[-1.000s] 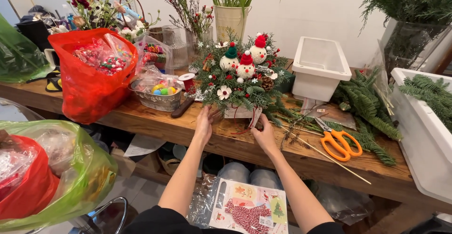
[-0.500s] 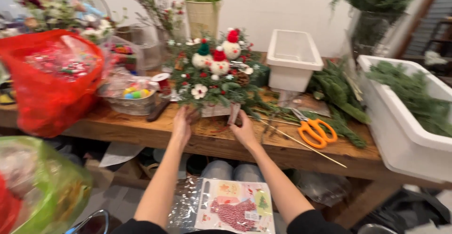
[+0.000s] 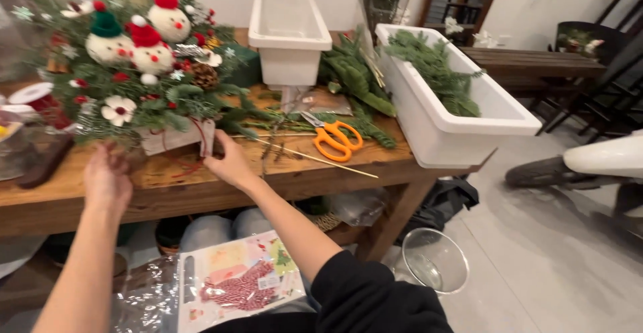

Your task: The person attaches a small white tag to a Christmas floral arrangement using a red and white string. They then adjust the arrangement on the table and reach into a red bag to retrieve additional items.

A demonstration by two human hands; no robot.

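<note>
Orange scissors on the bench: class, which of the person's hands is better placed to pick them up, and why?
Probably the right. The right hand rests at the arrangement's base on the side facing the orange scissors. The left hand lies on the far side of it, so it would have to cross the right arm.

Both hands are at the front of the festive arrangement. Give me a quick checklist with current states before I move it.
1. Right hand touches the arrangement base: ok.
2. Left hand grip on base: cannot tell, blurred.
3. Snowmen upright: ok.
4. Scissors apart from the hands: ok.
5. Skewer away from the base: not ok, it runs close to the right hand.
6. Small planter behind, apart: ok.
</note>
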